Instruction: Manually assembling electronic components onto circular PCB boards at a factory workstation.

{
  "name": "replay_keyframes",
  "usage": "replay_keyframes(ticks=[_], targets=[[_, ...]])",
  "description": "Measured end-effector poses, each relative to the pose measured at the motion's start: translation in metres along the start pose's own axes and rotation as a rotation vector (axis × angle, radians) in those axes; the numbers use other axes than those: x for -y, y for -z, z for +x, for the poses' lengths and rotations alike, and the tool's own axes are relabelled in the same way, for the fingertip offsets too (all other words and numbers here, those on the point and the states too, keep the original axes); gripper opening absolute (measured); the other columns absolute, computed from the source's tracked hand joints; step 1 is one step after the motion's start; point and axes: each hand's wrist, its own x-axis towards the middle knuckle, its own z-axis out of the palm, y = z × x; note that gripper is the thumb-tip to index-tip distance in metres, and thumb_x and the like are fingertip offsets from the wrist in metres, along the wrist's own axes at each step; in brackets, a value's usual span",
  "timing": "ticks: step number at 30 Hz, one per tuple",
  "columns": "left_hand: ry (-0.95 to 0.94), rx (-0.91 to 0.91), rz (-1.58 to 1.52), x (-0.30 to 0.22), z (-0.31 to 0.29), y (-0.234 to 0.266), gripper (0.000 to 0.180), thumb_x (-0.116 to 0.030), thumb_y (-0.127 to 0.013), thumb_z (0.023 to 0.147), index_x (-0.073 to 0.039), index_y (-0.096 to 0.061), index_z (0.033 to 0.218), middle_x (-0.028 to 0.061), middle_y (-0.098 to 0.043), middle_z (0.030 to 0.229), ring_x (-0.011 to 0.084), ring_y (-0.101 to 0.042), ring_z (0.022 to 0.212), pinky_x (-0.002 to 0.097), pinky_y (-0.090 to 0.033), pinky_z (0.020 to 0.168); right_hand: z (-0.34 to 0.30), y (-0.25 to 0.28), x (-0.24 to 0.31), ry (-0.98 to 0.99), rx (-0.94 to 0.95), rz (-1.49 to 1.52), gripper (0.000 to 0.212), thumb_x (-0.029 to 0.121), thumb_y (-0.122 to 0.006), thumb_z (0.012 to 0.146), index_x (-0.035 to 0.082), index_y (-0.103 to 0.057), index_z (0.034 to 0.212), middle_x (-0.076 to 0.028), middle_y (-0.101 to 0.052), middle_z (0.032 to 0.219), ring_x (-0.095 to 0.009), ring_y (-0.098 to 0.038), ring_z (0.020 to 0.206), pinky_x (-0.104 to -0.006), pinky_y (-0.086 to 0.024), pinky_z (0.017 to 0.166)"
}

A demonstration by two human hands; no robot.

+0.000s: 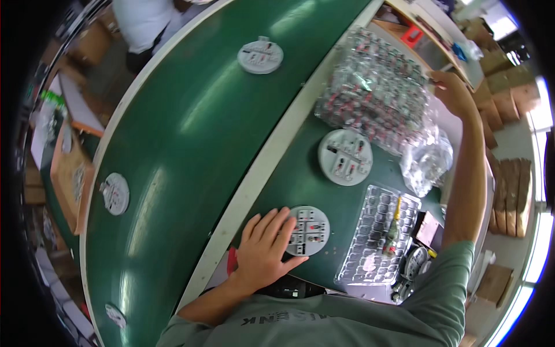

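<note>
My left hand (263,248) lies with fingers stretched out at the left side of a round grey fixture plate (319,231). Its index finger touches the plate's left edge and the thumb reaches the lower rim. Small black, red and metal parts sit in that plate. Beyond it lies a second, similar round plate (355,169). My right hand (455,95) is stretched out at the right edge of plastic-wrapped trays (376,87) of many small parts. Its fingers look pinched together; a bit of red shows there, too small to name.
A clear compartment tray (359,254) holds a yellow-tipped screwdriver (393,231). Crumpled clear plastic (426,162) lies near the wrapped trays. Left of a pale rail (248,191), a green conveyor belt (191,156) carries several round plates. A person (144,26) is across the belt.
</note>
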Motion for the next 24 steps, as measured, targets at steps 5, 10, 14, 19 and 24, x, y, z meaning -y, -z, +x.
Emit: replay_keyframes(ticks=[5, 10, 14, 19, 24], targets=[[-0.020, -0.010, -0.053, 0.001, -0.001, -0.004, 0.086, -0.050, -0.090, 0.079, -0.001, -0.061, 0.144, 0.0199, -0.058, 0.156, 0.0379, -0.056, 0.141, 0.0576, -0.039, 0.119, -0.003, -0.001, 0.010, -0.130, -0.079, 0.160, 0.028, 0.008, -0.073, 0.092, -0.002, -0.074, 0.119, -0.004, -0.072, 0.093, -0.012, -0.064, 0.080, -0.0310, -0.051, 0.073], [0.001, 0.001, -0.064, 0.001, 0.001, -0.003, 0.088, -0.049, -0.091, 0.078, -0.001, -0.060, 0.146, 0.0195, -0.057, 0.157, 0.0382, -0.056, 0.142, 0.0572, -0.039, 0.119, -0.060, 0.017, 0.073, -0.229, -0.278, 0.391, 0.025, 0.013, -0.077, 0.096, 0.003, -0.076, 0.119, 0.002, -0.070, 0.093, -0.007, -0.059, 0.079, -0.0259, -0.047, 0.071], [0.014, -0.040, -0.048, 0.003, 0.001, -0.006, 0.098, -0.044, -0.095, 0.074, -0.004, -0.054, 0.155, 0.0192, -0.055, 0.158, 0.0365, -0.053, 0.145, 0.0535, -0.039, 0.121, -0.163, -0.047, 0.197, -0.274, -0.187, 0.868, 0.023, 0.013, -0.077, 0.099, 0.005, -0.075, 0.120, 0.000, -0.072, 0.098, -0.008, -0.064, 0.084, -0.0261, -0.052, 0.074], [0.037, -0.286, -0.503, -0.010, -0.009, 0.002, 0.085, -0.031, -0.098, 0.075, -0.002, -0.062, 0.147, 0.0176, -0.065, 0.144, 0.0351, -0.064, 0.130, 0.0470, -0.052, 0.108, -0.267, -0.137, 0.331, -0.414, 0.053, 1.637, 0.036, 0.011, -0.091, 0.088, 0.006, -0.064, 0.112, -0.004, -0.070, 0.099, -0.007, -0.065, 0.080, -0.0234, -0.053, 0.065], [-0.175, -0.113, -0.666, -0.025, -0.039, 0.015, 0.045, -0.009, -0.093, 0.081, 0.000, -0.076, 0.121, 0.0120, -0.076, 0.115, 0.0274, -0.075, 0.096, 0.0352, -0.061, 0.077, -0.314, -0.163, 0.371, -0.514, 0.165, 1.998, 0.035, 0.003, -0.087, 0.092, 0.005, -0.064, 0.118, -0.003, -0.070, 0.102, -0.009, -0.068, 0.089, -0.0250, -0.058, 0.076]])
